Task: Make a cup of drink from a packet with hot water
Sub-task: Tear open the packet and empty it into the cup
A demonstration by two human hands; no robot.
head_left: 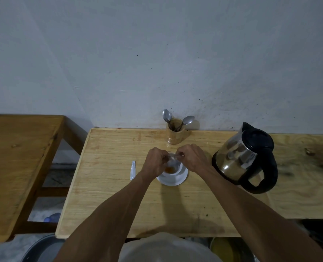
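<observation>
A pale wooden worktop [119, 195] carries everything, its far edge set against a grey wall [156, 53]; a white cup [173, 172] stands on a white saucer [173, 181] about midway between the near and far edges, a little orange-brown powder or liquid showing at its bottom. Both hands meet directly over the cup; the left hand [156, 162] and the right hand [192, 157] each have their grip pinched closed on an end of a small pale packet [173, 157], held just above the cup's mouth; the packet is blurred, so I cannot tell how far it is torn. A thin silvery strip [132, 170] lies flat on the worktop just left of the saucer, apart from it. A steel kettle [245, 157] with a black handle and lid stands near the right of the saucer, close to the right forearm. A wooden holder [174, 134] with spoons [187, 121] stands at the far edge, just behind the hands. The worktop's left half and the broad band along its near edge lie bare; a darker wooden table [19, 157] stands well apart beyond the left edge.
</observation>
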